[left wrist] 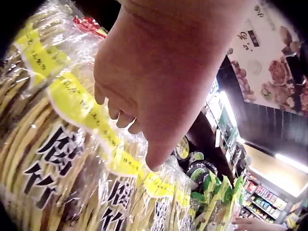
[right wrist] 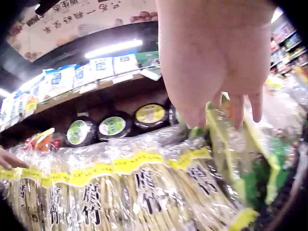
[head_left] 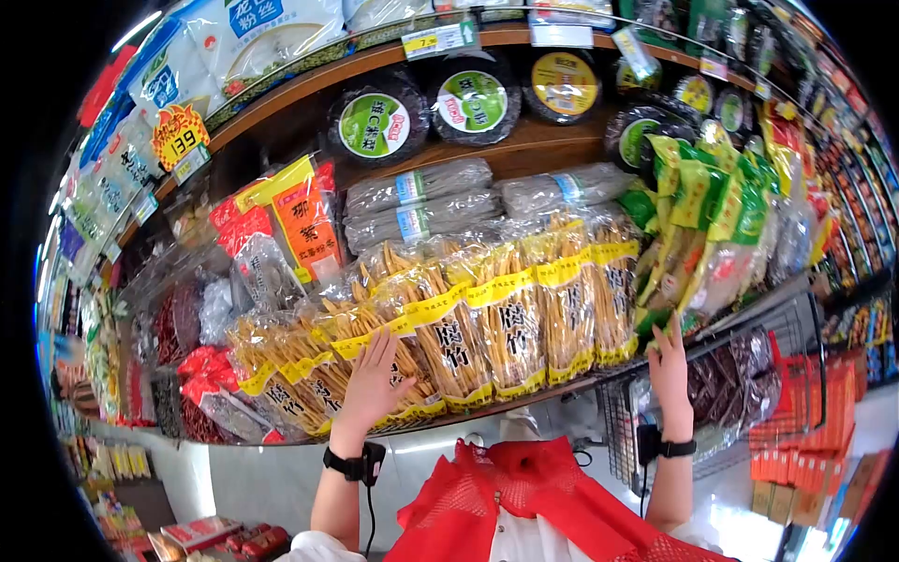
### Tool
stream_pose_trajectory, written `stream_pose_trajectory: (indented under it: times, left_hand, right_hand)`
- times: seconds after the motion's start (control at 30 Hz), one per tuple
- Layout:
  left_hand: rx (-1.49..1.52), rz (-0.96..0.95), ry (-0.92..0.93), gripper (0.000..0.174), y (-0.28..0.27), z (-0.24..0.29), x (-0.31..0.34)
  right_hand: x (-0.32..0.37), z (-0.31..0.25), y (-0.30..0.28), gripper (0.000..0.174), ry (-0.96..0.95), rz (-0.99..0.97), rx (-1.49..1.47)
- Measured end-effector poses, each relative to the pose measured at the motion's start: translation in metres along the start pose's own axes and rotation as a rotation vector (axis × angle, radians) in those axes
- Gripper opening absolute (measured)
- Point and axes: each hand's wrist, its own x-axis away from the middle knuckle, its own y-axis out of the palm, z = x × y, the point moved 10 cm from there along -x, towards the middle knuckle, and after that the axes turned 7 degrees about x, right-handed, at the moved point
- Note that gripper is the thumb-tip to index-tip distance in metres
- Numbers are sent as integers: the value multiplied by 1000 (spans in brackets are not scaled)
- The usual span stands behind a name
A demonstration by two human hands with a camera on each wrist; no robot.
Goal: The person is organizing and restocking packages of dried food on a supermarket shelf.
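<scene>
A row of clear bags of yellow sticks with yellow bands [head_left: 506, 328] fills the shelf front in the head view. The left hand [head_left: 373, 384] lies over these bags with fingers spread; in the left wrist view the hand [left wrist: 149, 91] is above the bags [left wrist: 72, 159], and contact is unclear. At the row's right end, the right hand [head_left: 669, 375] has its fingers extended beside green-and-yellow bags [head_left: 716, 215]. The right wrist view has that hand [right wrist: 219, 72] in front of the green-and-yellow bags [right wrist: 236, 149], its fingers pointing down, holding nothing visible.
Behind the row lie grey noodle bundles [head_left: 421, 197] and round black packages [head_left: 473, 98] under an upper shelf edge [head_left: 524, 37]. Red-and-orange bags [head_left: 304, 220] stand to the left. A wire basket [head_left: 623, 421] with dark red packages hangs at the right front.
</scene>
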Motion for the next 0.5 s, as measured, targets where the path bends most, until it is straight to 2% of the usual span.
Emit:
stream_pose_trajectory:
  times: [0.03,0.1,0.2,0.3,0.33,0.4,0.5]
  left_hand:
    - [-16,-21,-29,73,8,-5,12]
    - [-14,-28,37,73,21,-13,37]
    - [18,-113,78,73,38,-17,69]
    - [-37,-198,120,73,55,-19,91]
    - [-44,-221,162,73,60,-16,95]
    - [-63,-226,218,73,65,-8,96]
    - [-83,-288,293,74,79,16,94]
  right_hand:
    - [30,18,-6,30,63,26,-5]
    - [87,25,-15,28,91,98,26]
    - [153,10,-9,25,227,62,-5]
    - [206,-3,9,24,177,69,26]
    - [225,-4,6,24,221,87,34]
    - [257,-4,5,26,379,-3,-66]
    - [307,10,-11,29,486,25,-76]
